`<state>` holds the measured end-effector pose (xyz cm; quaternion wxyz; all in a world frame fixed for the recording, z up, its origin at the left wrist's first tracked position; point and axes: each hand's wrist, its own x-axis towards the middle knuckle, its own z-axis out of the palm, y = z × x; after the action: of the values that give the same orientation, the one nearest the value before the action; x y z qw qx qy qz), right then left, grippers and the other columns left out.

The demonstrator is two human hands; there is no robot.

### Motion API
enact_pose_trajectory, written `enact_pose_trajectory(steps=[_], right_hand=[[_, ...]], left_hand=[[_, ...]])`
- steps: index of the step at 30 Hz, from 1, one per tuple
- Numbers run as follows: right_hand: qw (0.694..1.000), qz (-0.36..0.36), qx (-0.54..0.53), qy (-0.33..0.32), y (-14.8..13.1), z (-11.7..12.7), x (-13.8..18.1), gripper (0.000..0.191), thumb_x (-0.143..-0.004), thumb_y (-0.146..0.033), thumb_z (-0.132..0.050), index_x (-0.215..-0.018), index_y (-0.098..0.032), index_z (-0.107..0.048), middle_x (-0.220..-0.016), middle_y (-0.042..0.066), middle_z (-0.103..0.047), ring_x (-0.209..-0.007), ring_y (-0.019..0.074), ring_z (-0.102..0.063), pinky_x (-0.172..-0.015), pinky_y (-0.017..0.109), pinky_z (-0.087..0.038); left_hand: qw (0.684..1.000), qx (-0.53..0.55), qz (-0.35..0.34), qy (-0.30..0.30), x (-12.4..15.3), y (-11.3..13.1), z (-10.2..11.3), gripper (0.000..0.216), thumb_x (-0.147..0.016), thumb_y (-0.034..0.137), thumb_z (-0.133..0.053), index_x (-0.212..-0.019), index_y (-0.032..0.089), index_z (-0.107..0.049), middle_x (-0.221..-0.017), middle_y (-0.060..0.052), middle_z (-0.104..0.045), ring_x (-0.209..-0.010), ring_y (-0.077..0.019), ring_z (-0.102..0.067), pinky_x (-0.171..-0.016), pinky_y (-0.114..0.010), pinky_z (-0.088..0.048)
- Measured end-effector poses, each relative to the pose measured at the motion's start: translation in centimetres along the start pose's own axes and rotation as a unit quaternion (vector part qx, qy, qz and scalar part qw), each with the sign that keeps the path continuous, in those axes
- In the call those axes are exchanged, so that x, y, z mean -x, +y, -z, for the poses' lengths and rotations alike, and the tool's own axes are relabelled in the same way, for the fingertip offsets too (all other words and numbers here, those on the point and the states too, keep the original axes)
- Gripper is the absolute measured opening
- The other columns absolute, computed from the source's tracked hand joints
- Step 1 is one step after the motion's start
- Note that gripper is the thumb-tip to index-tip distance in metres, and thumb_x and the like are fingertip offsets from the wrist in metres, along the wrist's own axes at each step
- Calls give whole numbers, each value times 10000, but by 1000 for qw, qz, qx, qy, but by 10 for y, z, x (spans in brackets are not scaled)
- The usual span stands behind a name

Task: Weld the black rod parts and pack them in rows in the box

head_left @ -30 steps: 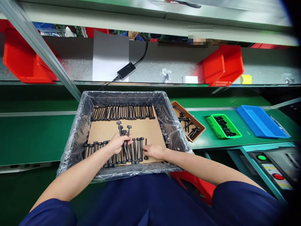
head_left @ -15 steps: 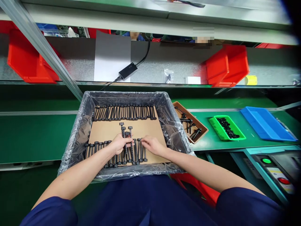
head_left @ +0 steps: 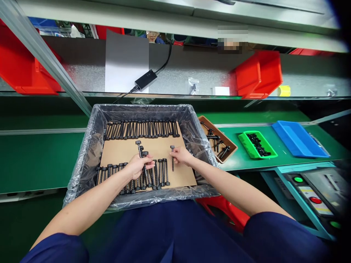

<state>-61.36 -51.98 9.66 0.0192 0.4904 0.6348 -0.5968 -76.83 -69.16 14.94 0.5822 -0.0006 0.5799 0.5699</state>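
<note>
A plastic-lined box (head_left: 93, 146) sits in front of me with a brown cardboard sheet (head_left: 159, 144) on its floor. One row of black bolts (head_left: 142, 129) lies along the far edge, and a second row (head_left: 115, 173) along the near edge. My left hand (head_left: 138, 165) is closed round a small bunch of black bolts (head_left: 140, 149) that stick up from it. My right hand (head_left: 181, 155) pinches a single black bolt (head_left: 172, 157), held upright just right of the near row's end.
To the right stand a brown tray with loose bolts (head_left: 218, 142), a green tray of small black parts (head_left: 256, 144) and a blue tray (head_left: 297, 138). Red bins (head_left: 259, 75) hang behind. A control panel with green and red buttons (head_left: 315, 190) is at the lower right.
My right hand took one bolt from the bunch in my left hand and carried it right, away from the left hand. The left hand kept its bunch.
</note>
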Motion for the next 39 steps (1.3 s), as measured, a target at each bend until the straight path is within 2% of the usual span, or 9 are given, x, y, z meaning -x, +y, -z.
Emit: enact_pose_trajectory(steps=[5, 15, 20, 24, 27, 31, 35, 37, 39], right_hand=[[979, -138, 147, -15, 38, -8, -13, 288, -826, -199, -673, -681, -183, -426, -372, -54, -494, -294, 103, -488, -335, 174, -429], [972, -108, 203, -55, 28, -29, -2, 265, -856, -146, -613, -640, -169, -460, -461, -14, -551, -392, 109, -556, -416, 175, -432], [960, -19, 276, -36, 9, -13, 8, 258, -824, -158, -629, -589, -150, -523, -544, 32, -589, -523, 139, -602, -516, 205, -438], [989, 82, 80, -97, -12, -26, 32, 184, -849, -331, -609, -829, -149, -634, -654, 2, -594, -509, 92, -529, -455, 185, -397], [972, 101, -116, -175, -22, -53, 50, 369, -769, -440, -693, -984, -150, -617, -600, -43, -527, -447, 62, -427, -390, 165, -346], [964, 135, -191, -125, -30, -54, 54, 434, -729, -457, -724, -998, -149, -579, -649, -38, -522, -499, 66, -456, -419, 165, -381], [956, 289, -5, -39, -24, -2, 45, 366, -856, -395, -595, -1139, -173, -530, -804, 25, -578, -654, 134, -569, -579, 263, -503], [902, 381, 202, -33, -10, 20, 41, 272, -891, -288, -543, -1137, -174, -564, -951, 78, -582, -794, 169, -585, -707, 312, -511], [805, 418, 409, -96, 9, 27, 40, 222, -910, -201, -485, -1092, -174, -610, -1029, 103, -563, -855, 186, -573, -754, 323, -492]], left_hand=[[998, -26, 41, -31, 4, -3, 0, 109, -701, -2, -602, -789, 60, -622, -772, -90, -616, -777, -192, -679, -767, -343, -604], [997, -33, 46, -53, 9, -2, -2, 176, -642, -11, -657, -732, 106, -561, -1087, -123, -629, -789, -174, -677, -751, -343, -602], [996, -53, 17, -75, 2, -7, 4, 193, -670, 72, -741, -799, 99, -599, -869, -104, -673, -700, -144, -662, -654, -278, -564], [993, -85, 2, -77, -2, -12, 7, 282, -649, 164, -794, -842, 113, -595, -658, -57, -656, -596, -140, -642, -509, -208, -452], [990, -103, -16, -93, -1, -14, 7, 289, -626, 177, -809, -817, 116, -600, -656, -32, -654, -562, -110, -610, -527, -211, -456], [990, -106, -26, -85, 0, -8, 6, 213, -731, 183, -734, -882, 122, -597, -700, -29, -659, -565, -95, -606, -570, -226, -499], [995, -80, -24, -45, 0, 1, 5, 133, -849, 190, -602, -956, 128, -552, -778, -51, -654, -672, -129, -659, -693, -306, -556], [995, -87, -12, -45, 1, 1, 4, 125, -883, 207, -548, -985, 140, -523, -756, -34, -629, -653, -135, -657, -682, -328, -564], [993, -102, 11, -56, 3, 0, 2, 132, -902, 229, -509, -1009, 153, -499, -721, -12, -600, -628, -143, -651, -647, -335, -566]])
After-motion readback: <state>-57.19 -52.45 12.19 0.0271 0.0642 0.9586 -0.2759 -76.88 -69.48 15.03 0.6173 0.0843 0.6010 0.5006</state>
